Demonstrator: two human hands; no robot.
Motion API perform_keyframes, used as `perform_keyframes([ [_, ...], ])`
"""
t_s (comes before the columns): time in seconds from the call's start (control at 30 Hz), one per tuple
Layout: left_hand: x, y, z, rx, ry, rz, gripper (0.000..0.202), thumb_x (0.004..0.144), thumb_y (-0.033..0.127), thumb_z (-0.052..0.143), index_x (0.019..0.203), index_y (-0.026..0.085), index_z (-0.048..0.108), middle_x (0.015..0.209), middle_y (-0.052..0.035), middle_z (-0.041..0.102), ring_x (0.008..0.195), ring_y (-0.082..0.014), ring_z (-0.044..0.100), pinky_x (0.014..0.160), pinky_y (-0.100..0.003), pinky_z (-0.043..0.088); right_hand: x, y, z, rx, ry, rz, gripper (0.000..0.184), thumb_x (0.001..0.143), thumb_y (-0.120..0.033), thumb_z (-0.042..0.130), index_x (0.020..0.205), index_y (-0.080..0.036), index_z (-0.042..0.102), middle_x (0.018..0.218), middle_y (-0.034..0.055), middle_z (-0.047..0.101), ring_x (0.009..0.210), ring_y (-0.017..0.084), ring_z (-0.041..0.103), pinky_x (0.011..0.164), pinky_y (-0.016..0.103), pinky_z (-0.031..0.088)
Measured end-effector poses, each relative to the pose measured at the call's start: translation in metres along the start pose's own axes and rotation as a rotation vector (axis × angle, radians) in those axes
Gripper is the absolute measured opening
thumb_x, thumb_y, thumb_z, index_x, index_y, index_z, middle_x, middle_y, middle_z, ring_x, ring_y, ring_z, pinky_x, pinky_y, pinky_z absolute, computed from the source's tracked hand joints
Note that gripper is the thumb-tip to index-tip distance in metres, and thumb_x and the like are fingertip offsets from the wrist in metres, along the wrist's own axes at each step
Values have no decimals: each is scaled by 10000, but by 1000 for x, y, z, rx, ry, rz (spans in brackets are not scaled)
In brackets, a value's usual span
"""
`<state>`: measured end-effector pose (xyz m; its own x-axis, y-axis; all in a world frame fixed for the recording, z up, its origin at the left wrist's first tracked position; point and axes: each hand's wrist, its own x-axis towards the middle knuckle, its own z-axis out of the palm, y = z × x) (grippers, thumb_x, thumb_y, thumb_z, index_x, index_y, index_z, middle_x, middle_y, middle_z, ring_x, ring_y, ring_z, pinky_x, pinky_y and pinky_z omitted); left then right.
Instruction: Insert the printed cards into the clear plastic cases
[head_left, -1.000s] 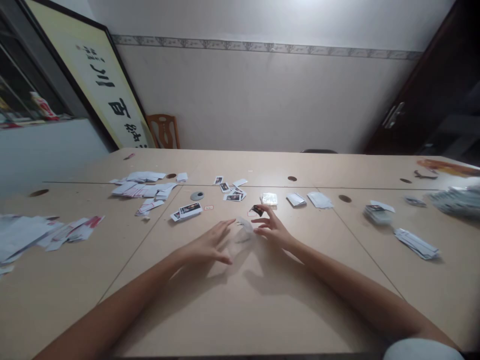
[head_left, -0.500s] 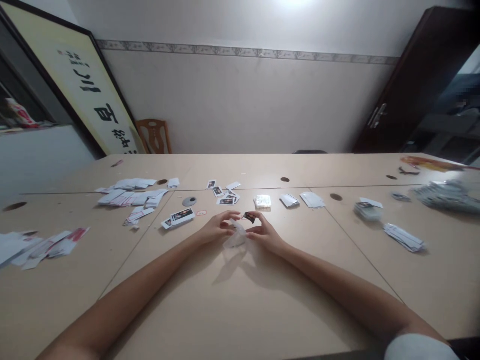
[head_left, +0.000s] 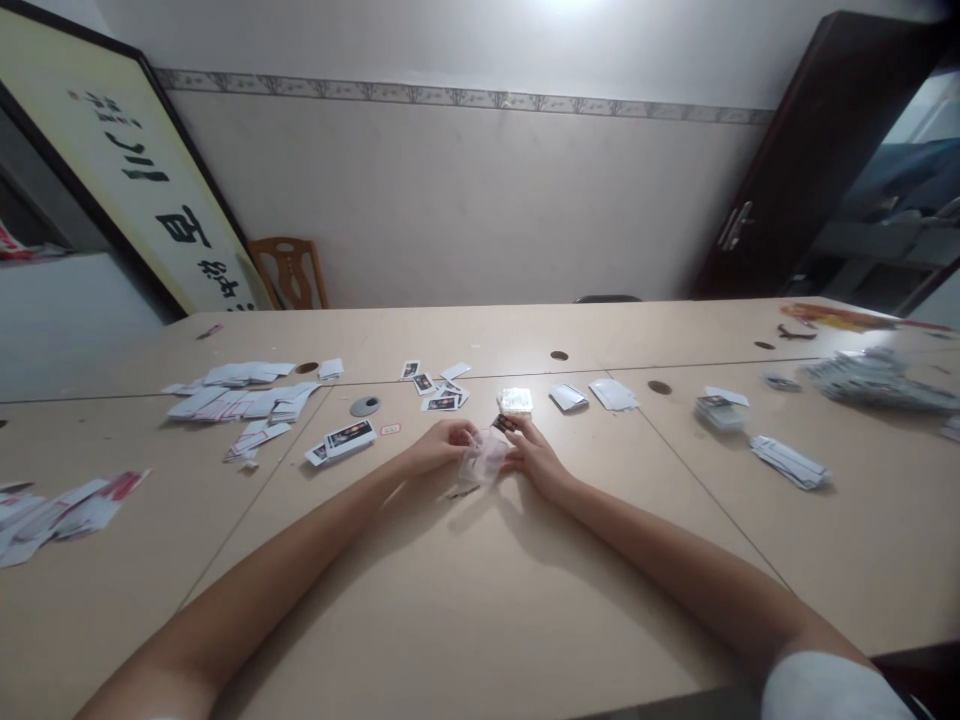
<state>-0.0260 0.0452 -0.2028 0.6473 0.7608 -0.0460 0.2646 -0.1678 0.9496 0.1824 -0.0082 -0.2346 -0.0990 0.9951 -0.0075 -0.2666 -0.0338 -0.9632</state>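
A thin clear plastic bag is spread between my two hands, above the middle of the table. My left hand pinches the bag's left edge with its fingers curled. Between the thumb and fingers of my right hand is a small dark printed card, and the lower fingers touch the bag's right side. Under the bag, a small thin dark item shows, too small to name. Just beyond my hands stands a stack of clear-wrapped pieces.
A stack of printed cards lies left of my hands, with loose cards farther back. White paper packets are heaped at the left. Rightward sit a clear box, a bundle of white strips and a pile of plastic bags.
The bag, crumpled and hanging lower before, is now spread wider between my hands. The card has tilted in my right hand. The whole view has shifted slightly.
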Motion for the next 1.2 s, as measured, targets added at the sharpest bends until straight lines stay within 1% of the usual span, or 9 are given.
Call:
perform_keyframes([
  [0.1,7,8,-7,64,-65,-58,371,721,429,768,934,150,647,753,-5,628,677,-148,633,637,-247,481,5,0,-4,36,45,22,445,824,-470,661,1213,-278,560,1170,22,634,662,113,677,633,292,586],
  [0.27,18,41,-26,217,-234,-172,324,729,388,767,967,173,724,877,-41,679,669,-159,676,637,-264,520,3,-5,-2,63,21,37,478,784,-436,725,1212,-287,572,1269,38,606,683,137,719,652,305,583],
  [0.4,35,65,-40,329,-335,-174,307,693,331,811,952,170,773,750,-29,693,616,-141,628,601,-244,472,-8,-12,5,79,-22,19,567,679,-312,799,1200,-281,577,1381,50,533,777,199,761,765,361,595],
  [0.5,45,73,-45,354,-356,-142,393,670,346,850,1008,168,756,719,-24,709,608,-138,612,602,-249,460,-14,-14,10,78,-35,7,554,696,-312,780,1209,-279,572,1376,56,535,782,207,767,821,387,586],
  [0.63,48,74,-44,347,-399,-113,446,660,379,883,1017,169,717,719,-34,732,617,-140,623,614,-255,456,-15,-13,11,69,49,-40,515,773,-408,742,1234,-287,547,1304,58,575,813,208,764,766,356,574],
  [0.7,48,74,-42,329,-425,-112,456,653,380,892,996,172,675,736,-42,744,640,-152,645,614,-256,454,-13,-13,11,101,100,-75,516,769,-402,757,1223,-277,544,1290,56,572,844,199,759,776,337,570],
  [0.83,50,77,-34,300,-462,-134,526,635,371,904,1004,193,574,719,-34,742,636,-166,659,597,-257,443,-14,-17,12,159,53,-62,522,714,-345,805,1162,-242,557,1196,41,599,760,199,764,780,348,574],
  [0.97,51,90,-27,302,-502,-155,531,650,353,899,1037,205,567,657,5,700,601,-152,627,576,-247,408,-20,-24,15,198,24,-13,525,677,-309,830,1129,-225,576,1124,30,603,727,198,764,721,317,566],
  [1.2,39,97,-22,264,-493,-181,509,710,347,855,1103,211,562,711,4,693,720,-173,649,638,-260,404,-27,-29,22,158,75,-6,565,617,-254,848,1111,-217,576,1209,61,554,696,184,750,681,341,585],
])
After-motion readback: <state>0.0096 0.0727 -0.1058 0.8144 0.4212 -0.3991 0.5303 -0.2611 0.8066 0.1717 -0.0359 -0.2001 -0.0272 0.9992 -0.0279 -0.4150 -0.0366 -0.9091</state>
